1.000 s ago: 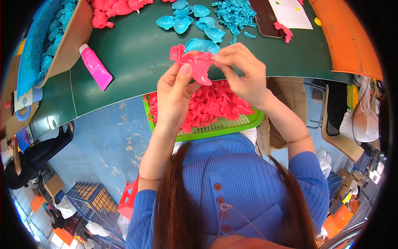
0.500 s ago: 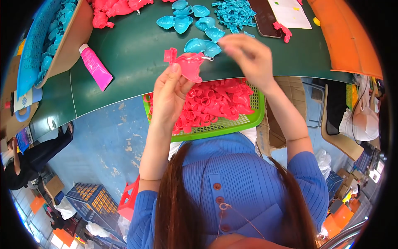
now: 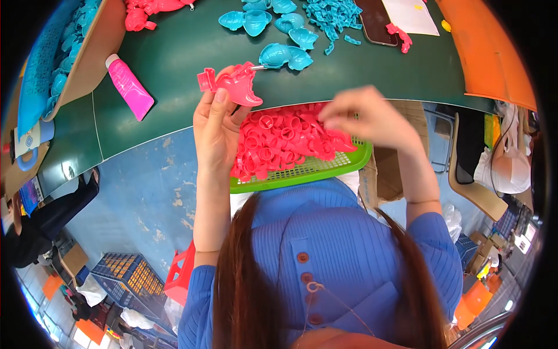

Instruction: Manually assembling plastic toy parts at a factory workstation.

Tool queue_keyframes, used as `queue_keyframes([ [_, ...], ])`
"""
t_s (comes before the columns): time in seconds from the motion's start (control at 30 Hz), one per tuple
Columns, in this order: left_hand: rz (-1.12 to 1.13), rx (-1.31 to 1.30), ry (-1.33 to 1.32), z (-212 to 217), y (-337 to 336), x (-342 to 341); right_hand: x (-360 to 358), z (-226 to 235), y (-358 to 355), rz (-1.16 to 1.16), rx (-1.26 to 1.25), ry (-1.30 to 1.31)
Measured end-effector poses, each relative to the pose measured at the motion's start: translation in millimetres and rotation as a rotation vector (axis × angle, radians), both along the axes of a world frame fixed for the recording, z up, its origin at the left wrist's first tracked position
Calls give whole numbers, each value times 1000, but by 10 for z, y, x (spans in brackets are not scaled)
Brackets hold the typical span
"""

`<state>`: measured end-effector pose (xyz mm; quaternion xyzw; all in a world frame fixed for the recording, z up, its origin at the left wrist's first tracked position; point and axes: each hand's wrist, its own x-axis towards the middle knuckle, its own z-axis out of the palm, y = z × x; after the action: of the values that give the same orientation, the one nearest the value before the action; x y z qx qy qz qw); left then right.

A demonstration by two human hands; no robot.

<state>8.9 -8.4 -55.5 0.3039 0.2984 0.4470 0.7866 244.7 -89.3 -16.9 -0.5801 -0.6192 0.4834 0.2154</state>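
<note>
My left hand (image 3: pixel 218 125) pinches a pink-red plastic shell piece (image 3: pixel 239 86) over the table's near edge. The hollow side of the shell shows, and a small metal pin (image 3: pixel 258 67) sticks out at its right. My right hand (image 3: pixel 372 119) hovers over the right part of a green basket (image 3: pixel 302 178), its fingers bent and smeared by motion; whether anything is between them I cannot tell. Loose pink-red plastic parts (image 3: pixel 285 136), many ring-shaped, fill the basket below both hands.
Teal shell halves (image 3: pixel 274 56) and a heap of small teal pieces (image 3: pixel 332 20) lie on the green table (image 3: pixel 192 70). A pink tube (image 3: pixel 129 87) is at left, beside a box of teal parts (image 3: pixel 93 64). A phone (image 3: pixel 379 22) and an orange bin (image 3: pixel 488 52) are at right.
My left hand has shifted left and slightly down with the shell piece, which is turned. My right hand has come down from beside the teal halves to above the basket.
</note>
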Motion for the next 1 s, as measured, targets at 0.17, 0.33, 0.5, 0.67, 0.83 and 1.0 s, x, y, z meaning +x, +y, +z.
queue_keyframes([
  [0.17,-49,14,-53,-15,12,95,-225,-497,-388,-27,207,-411],
  [0.33,-18,29,64,-20,-86,98,-16,-157,-200,-156,273,-251],
  [0.5,-55,49,19,65,-101,220,748,-213,439,-487,661,-524],
  [0.67,-34,44,52,151,-102,358,704,-344,637,-342,517,-543],
  [0.83,-38,89,50,132,-67,519,619,-354,530,-400,501,-514],
  [1.0,-21,107,63,95,-90,566,367,-613,109,-330,856,-646],
])
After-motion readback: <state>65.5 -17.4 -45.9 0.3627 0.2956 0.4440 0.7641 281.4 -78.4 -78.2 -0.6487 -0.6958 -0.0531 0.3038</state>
